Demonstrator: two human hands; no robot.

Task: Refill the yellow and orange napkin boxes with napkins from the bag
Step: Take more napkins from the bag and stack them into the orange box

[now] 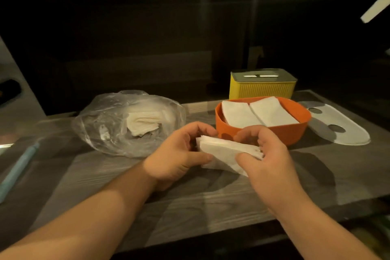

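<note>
The refill looks roughly half done, as a judgement from how things lie. The yellow box (261,88) stands closed at the back of the table (190,200) with a napkin edge showing in its slot, so it seems finished, though its inside is hidden. The orange box (295,134) sits open just in front of it and already holds two flat piles (238,115) side by side. Its white lid (341,131) lies off to the right. Just before the orange box, the left hand (181,154) and right hand (268,154) hold one stack of napkins (221,151) between them, fingers and thumbs curled round its ends. What is left is probably to lay this stack in and put the lid on. By count: two boxes, one lid, one bag (105,126) with one loose pile left in it, three lots of napkins outside the bag, and one blue pen-like thing (19,167) at the far left
</note>
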